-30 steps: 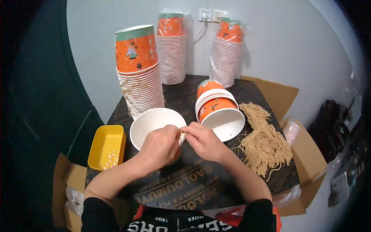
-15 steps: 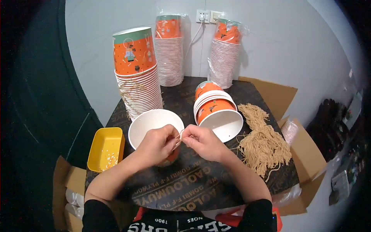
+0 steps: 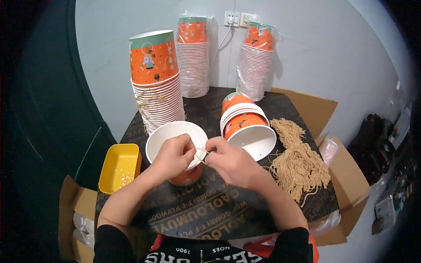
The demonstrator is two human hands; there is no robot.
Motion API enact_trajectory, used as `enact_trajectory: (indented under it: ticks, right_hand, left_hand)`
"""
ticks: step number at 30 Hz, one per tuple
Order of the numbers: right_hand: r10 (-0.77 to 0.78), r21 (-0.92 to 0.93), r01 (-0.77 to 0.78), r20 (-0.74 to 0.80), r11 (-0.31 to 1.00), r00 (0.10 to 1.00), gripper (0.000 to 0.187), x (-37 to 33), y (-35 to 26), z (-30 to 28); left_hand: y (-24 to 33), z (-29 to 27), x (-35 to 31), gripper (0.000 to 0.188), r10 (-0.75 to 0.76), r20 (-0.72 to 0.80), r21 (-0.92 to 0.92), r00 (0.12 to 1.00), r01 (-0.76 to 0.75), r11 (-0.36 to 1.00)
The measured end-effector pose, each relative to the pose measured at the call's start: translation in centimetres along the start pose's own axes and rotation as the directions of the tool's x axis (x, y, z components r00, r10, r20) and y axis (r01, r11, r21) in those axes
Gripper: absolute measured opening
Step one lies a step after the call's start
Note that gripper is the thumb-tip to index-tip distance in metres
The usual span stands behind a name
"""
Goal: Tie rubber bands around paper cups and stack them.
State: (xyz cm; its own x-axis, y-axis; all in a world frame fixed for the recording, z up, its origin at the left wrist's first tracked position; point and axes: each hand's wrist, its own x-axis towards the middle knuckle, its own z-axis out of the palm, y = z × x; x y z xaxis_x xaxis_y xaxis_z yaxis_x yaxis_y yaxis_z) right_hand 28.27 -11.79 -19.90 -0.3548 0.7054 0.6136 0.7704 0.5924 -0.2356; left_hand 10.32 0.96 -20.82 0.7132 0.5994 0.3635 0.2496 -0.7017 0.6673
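Note:
Between my left hand (image 3: 173, 157) and my right hand (image 3: 230, 161), a thin tan string (image 3: 201, 149) forms a small loop. Each hand pinches one side of it with thumb and fingertips. Just behind and below them stands an upright paper bucket (image 3: 163, 136), white inside, its orange printed side partly covered by my left hand. To the right, a few more orange paper buckets (image 3: 243, 120) lie nested on their side, the white opening facing me. A bundle of tan strings (image 3: 300, 164) rests beside those.
On the left sits a yellow tray (image 3: 115, 162) with small white beads. A tall bucket stack (image 3: 158, 103) has strings hanging at its side. Two plastic-wrapped stacks, one (image 3: 193, 65) left of the other (image 3: 256, 61), stand by the wall. Cardboard boxes (image 3: 348, 175) flank the dark table (image 3: 210, 210).
My hands have drawn slightly apart, opening the string into a visible loop. The right hand has turned, and the lower front of the upright bucket shows more.

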Motion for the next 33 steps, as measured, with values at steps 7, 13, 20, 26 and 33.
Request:
enact_trajectory:
  ticks: [7, 13, 20, 26, 33]
  right_hand:
    - [0.328, 0.264, -0.276, -0.177, 0.924, 0.928, 0.005, -0.3, 0.4, 2.4]
    - [0.525, 0.52, -0.409, -0.092, 0.75, 0.846, 0.007, -0.2, 0.5, 3.8]
    - [0.572, 0.634, -0.452, 0.02, 0.627, 0.82, 0.006, -0.2, 0.3, 4.4]
    - [0.568, 0.661, -0.433, 0.014, 0.612, 0.823, 0.005, -0.6, 1.1, 5.2]
    - [0.555, 0.627, -0.424, -0.015, 0.653, 0.832, 0.007, -0.3, 1.2, 4.5]
  left_hand:
    - [2.6, -0.6, -1.5, 0.007, 0.117, 0.01, 0.116, 0.993, -0.117, 0.986]
    - [3.6, -1.1, -2.1, 0.007, 0.163, 0.086, 0.095, 0.983, -0.171, 0.981]
    - [2.7, -0.6, -1.7, 0.008, 0.144, 0.007, -0.059, 0.99, -0.143, 0.988]
    - [2.0, -0.3, -1.0, 0.01, 0.018, 0.069, -0.154, 0.997, -0.007, 0.988]
    - [1.6, -0.4, -0.6, 0.009, -0.022, 0.076, -0.188, 0.997, 0.035, 0.981]
